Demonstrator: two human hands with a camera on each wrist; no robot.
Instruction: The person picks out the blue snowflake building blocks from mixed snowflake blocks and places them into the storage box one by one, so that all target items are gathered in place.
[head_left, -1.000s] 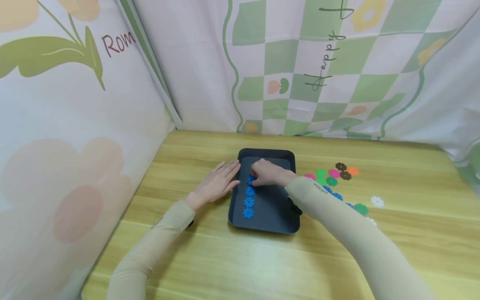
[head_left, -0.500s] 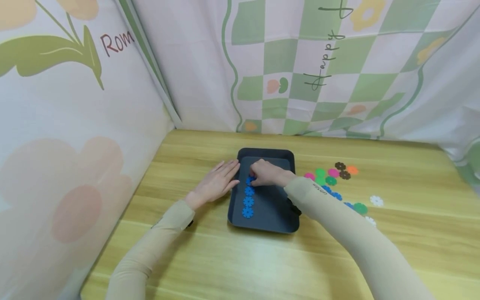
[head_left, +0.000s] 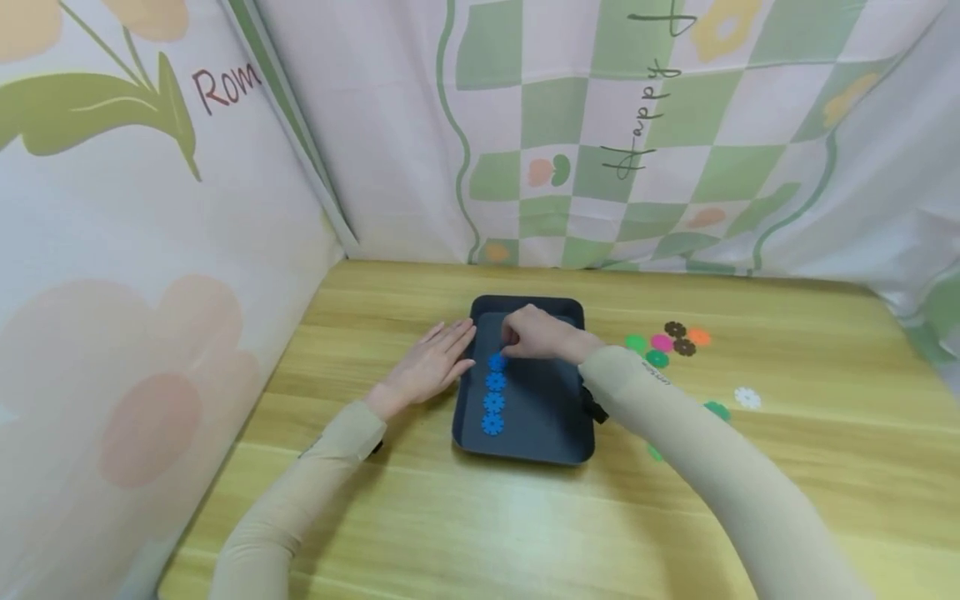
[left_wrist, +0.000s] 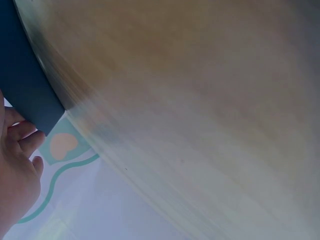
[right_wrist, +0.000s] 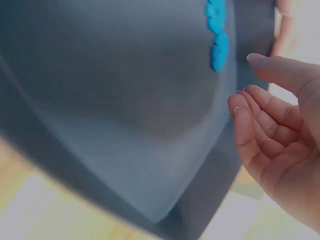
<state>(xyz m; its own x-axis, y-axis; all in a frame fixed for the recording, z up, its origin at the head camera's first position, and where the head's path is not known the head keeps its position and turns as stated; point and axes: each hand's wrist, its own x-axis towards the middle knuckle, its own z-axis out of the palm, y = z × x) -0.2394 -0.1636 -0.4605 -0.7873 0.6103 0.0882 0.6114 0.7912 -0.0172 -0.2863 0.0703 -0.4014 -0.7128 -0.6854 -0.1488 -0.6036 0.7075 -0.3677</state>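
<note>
Four blue flower-shaped discs [head_left: 493, 402] line the tray [head_left: 536, 425] beside my empty, slightly parted right hand [head_left: 538, 332]; my outstretched left hand [head_left: 425, 367] touches its wall. Row-laying seems underway; next calls for lifting clear.

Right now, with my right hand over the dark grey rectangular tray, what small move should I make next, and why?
You could probably lift your right hand toward the loose green, pink and brown flower-shaped discs on the wooden table. In the right wrist view it appears to hold nothing, and four blue flower-shaped discs lie in a line inside the tray.
</note>
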